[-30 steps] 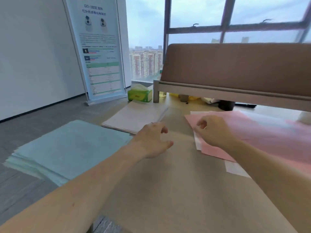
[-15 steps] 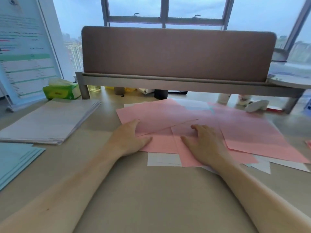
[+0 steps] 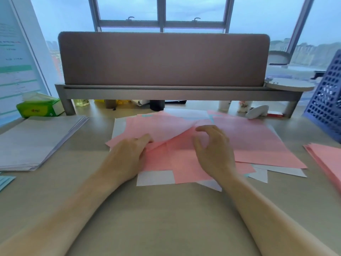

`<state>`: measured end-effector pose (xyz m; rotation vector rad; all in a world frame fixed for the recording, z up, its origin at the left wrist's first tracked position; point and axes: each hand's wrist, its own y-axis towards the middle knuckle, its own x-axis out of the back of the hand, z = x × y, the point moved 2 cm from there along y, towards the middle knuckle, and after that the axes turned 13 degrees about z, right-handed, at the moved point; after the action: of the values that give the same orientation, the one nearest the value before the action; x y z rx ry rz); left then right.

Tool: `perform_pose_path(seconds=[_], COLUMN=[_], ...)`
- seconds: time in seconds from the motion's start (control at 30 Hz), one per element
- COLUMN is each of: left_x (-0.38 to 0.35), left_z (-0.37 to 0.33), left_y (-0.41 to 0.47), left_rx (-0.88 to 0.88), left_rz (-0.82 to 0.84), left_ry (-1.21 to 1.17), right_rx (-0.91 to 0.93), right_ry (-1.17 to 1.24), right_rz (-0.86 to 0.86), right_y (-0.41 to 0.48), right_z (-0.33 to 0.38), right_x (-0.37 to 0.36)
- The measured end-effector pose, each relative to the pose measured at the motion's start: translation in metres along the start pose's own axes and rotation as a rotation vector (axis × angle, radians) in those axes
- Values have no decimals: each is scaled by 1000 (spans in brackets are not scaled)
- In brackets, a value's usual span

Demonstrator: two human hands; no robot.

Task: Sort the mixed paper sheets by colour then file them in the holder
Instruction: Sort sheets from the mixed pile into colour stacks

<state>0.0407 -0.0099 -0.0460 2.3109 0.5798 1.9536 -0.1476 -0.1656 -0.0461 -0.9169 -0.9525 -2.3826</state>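
A loose pile of mixed sheets [image 3: 258, 145], mostly pink with white and pale blue ones showing underneath, lies in the middle of the desk. My left hand [image 3: 129, 156] pinches the near edge of a pink sheet [image 3: 166, 130] and lifts it off the pile. My right hand [image 3: 214, 154] hovers over the pile with fingers loosely curled, its index tip by the raised edge, holding nothing. Sorted stacks lie around: white [image 3: 36, 141] at the left, blue [image 3: 5, 180] at the far left edge, pink [image 3: 328, 159] at the right. A blue mesh holder [image 3: 326, 100] stands at the far right.
A brown desk divider [image 3: 162, 58] on a grey shelf frame runs along the back, with small items under it. A green tissue box [image 3: 38, 108] sits at the back left beside a standing banner [image 3: 16, 71]. Bare desk [image 3: 166, 218] lies in front of the pile.
My view swung right from the blue and white stacks to the pile. Both hands first lay flat on the pink sheets; now the left lifts one sheet's edge and the right has risen, fingers curled.
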Motion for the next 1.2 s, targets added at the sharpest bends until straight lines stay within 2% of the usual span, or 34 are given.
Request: perform_pose_path(seconds=[0.1,0.17,0.2,0.3,0.37,0.47,0.57,0.73,0.93,1.07,1.2], left_x=[5,3,0,-19,-32,-49,-60,-62,-48,-33,-22], left_z=[-42,-80,-102,-161,-182,-178,-156,-138,-123,-112,-112], left_y=[12,35,48,80,91,100,101,85,81,79,77], left_rx=[-127,-220,-262,-327,-334,-271,-166,-75,-8,26,-51], left_rz=[-110,-123,-105,25,106,120,49,114,38,-107,-140], left_ry=[-152,-157,-141,-23,18,-85,-286,-459,-476,-427,-398], right_rx=[-143,-244,-302,-380,-337,-235,-194,-36,107,223,342], right_ry=[94,41,-38,-315,-248,-104,-145,-309,-342,-340,-347], right_rz=[-36,-30,18,331,478,557,541,466,304,242,273], right_y=[1,-3,-6,-14,-21,-29,-28,-23,-16,-15,-15], right_z=[-24,-50,-63,-93,-101,-102,-106,-109,-105,-84,-65], right_x=[37,61,70,84,91,98,98,96,84,77,59])
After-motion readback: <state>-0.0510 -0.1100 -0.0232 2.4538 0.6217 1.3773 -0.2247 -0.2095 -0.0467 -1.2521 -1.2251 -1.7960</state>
